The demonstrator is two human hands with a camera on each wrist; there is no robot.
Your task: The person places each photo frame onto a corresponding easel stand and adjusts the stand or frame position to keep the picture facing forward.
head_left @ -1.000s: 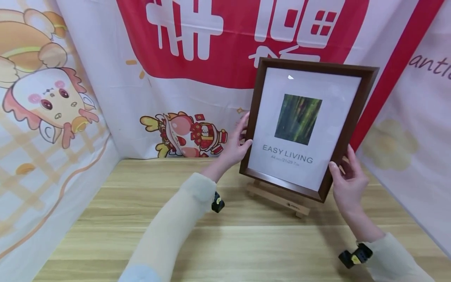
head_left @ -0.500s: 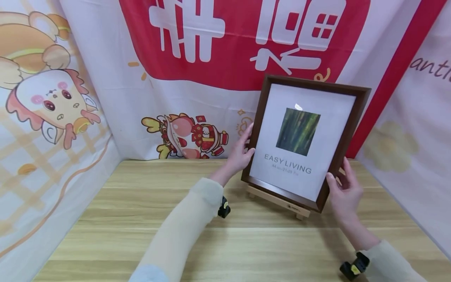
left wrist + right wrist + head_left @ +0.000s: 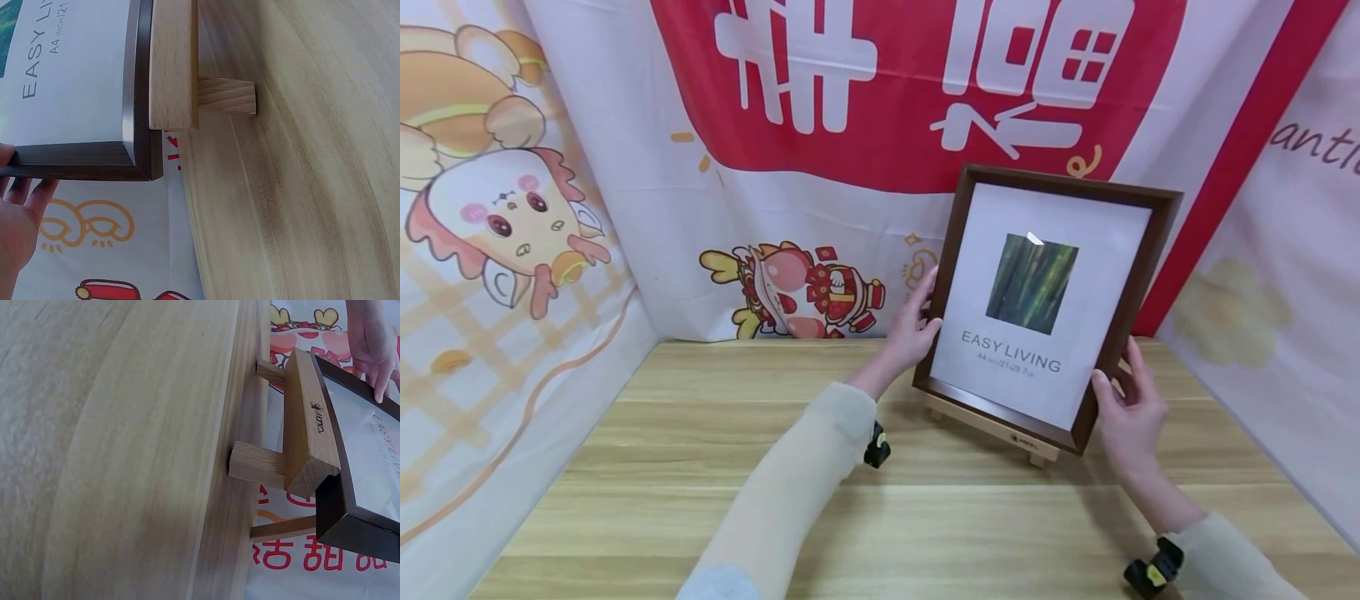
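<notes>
A dark brown picture frame (image 3: pixel 1037 383) with "EASY LIVING" on its white sheet leans back on a small wooden easel (image 3: pixel 992 427). Its bottom edge rests on the easel's ledge (image 3: pixel 174 62), as both wrist views show. My left hand (image 3: pixel 907 333) grips the frame's left side, thumb at the front and fingers behind. On the lower right side, my right hand (image 3: pixel 1131 417) holds the frame the same way. The easel's feet (image 3: pixel 256 464) stand on the table; most of its back is hidden behind the frame.
The wood-grain table (image 3: pixel 700 467) ends at a white and red printed cloth (image 3: pixel 805 200) hanging close behind the frame. More printed cloth forms a left wall (image 3: pixel 497 333) and a right wall (image 3: pixel 1270 292). A small black camera sits on each wrist.
Both hands have lowered the picture frame from just above the easel until its bottom edge meets the ledge. In the last half second it has shifted only slightly left.
</notes>
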